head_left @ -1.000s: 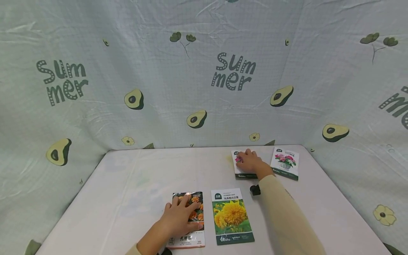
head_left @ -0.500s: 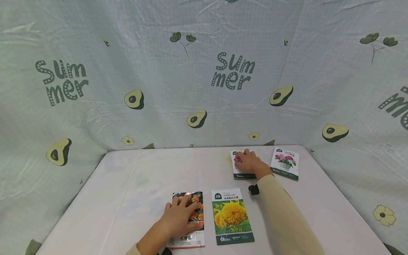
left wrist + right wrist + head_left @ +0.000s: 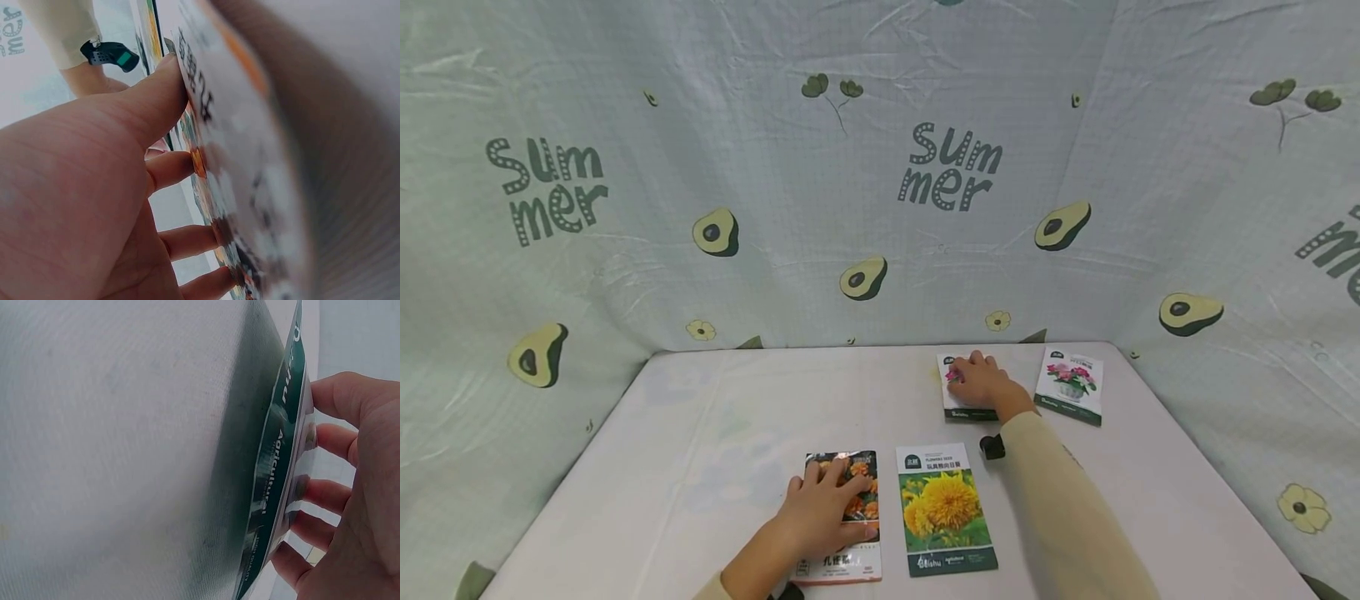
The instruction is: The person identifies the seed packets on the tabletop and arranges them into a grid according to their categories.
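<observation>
In the head view I see the right hand [image 3: 987, 385] on the pink-flowered seed packet [image 3: 967, 413], far across the counter [image 3: 760, 408], its long axis seemingly front to back. Left wrist: the left hand [image 3: 87, 187] spreads its fingers on the marigold packet [image 3: 234, 181]. Right wrist: fingers spread too, touching.

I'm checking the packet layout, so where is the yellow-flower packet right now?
In the head view, the yellow-flower packet lies on the table, just right of the orange-flower packet under the left hand.

The orange-flowered packet [image 3: 859, 508] lay face up beneath the left hand [image 3: 820, 512]; the white packet [image 3: 953, 402], pink flowers partly covered, lay under the right hand [image 3: 987, 384], its green band [image 3: 272, 465] nearest the wrist.
</observation>
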`<state>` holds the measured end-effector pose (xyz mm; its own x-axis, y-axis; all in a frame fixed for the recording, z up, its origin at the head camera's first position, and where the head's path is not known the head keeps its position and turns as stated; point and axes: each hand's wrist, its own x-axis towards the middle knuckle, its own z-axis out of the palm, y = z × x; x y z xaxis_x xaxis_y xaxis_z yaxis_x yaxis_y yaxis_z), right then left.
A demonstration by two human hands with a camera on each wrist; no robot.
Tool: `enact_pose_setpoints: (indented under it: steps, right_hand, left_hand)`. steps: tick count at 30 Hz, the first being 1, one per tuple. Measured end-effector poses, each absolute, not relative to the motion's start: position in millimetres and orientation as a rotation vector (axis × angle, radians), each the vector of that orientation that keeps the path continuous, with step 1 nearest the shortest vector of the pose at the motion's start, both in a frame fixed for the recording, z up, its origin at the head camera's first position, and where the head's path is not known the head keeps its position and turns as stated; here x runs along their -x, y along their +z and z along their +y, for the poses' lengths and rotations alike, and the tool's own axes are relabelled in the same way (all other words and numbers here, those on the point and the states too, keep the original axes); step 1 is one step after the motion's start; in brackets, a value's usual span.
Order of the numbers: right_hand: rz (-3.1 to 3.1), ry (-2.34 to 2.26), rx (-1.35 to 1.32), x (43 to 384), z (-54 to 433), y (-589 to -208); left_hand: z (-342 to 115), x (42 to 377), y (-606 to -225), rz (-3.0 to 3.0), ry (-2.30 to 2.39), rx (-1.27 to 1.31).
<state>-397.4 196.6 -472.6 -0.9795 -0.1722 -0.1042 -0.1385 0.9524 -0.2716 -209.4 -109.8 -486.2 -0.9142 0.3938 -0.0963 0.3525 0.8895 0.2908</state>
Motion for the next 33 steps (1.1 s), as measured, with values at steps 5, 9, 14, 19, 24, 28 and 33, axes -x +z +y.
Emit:
enact_pose_setpoints:
  steps: [5, 9, 14, 19, 24, 28, 33]
  right_hand:
    - [2.975, -0.417, 0.247, 398, 194, -474]
    - [2.976, -0.421, 0.264, 401, 192, -475]
    - [2.976, -0.433, 0.269, 403, 190, -474]
    - [2.985, -0.440, 0.280, 402, 185, -469]
    - [2.974, -0.432, 0.276, 400, 180, -466]
    - [2.971, -0.428, 0.279, 401, 178, -467]
    - [2.982, -0.437, 0.307, 401, 176, -468]
  left_hand:
    - [-108, 211, -485, 2.890, 0.395, -0.552]
    - [-107, 212, -484, 2.889, 0.386, -0.544]
    - [-105, 214, -483, 2.897, 0.394, -0.542]
    - [-103, 215, -483, 2.909, 0.389, -0.551]
    - [-103, 215, -484, 2.918, 0.378, -0.560]
    - [-103, 214, -484, 2.922, 0.379, -0.566]
    - [-102, 214, -483, 2.919, 0.384, -0.570]
